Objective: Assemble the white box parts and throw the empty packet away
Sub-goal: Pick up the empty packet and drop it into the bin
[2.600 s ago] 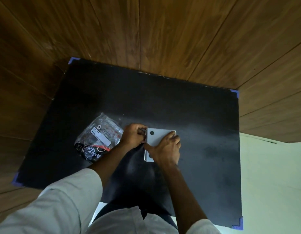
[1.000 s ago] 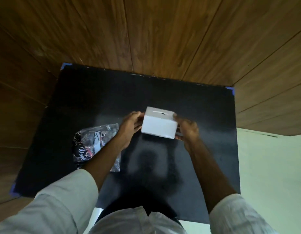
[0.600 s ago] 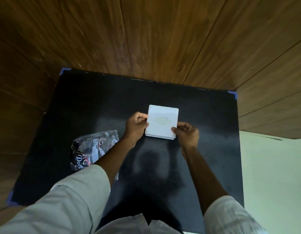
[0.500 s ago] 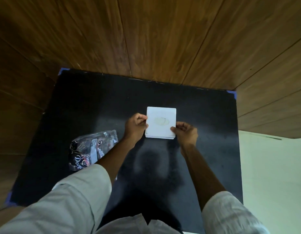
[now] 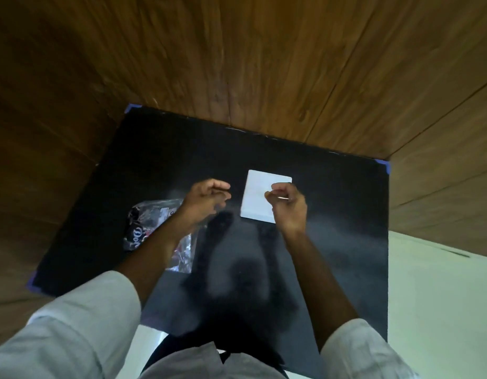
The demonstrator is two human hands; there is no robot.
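both hands released white box.

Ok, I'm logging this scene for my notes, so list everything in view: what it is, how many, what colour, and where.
white box: one, white, lying flat on the black mat, right of centre, partly behind the right hand
packet: one, clear plastic with dark print and a white label, on the mat's left side, partly under the left forearm
black mat: one, black, taped at its corners with blue tape, over the table
wooden panels: brown, behind and at both sides of the mat
pale surface: light greenish white, lower right
left hand: one, loosely curled, holding nothing, apart from the box
right hand: one, fingers curled, above the box's right edge
sleeves: two, white, bottom of view
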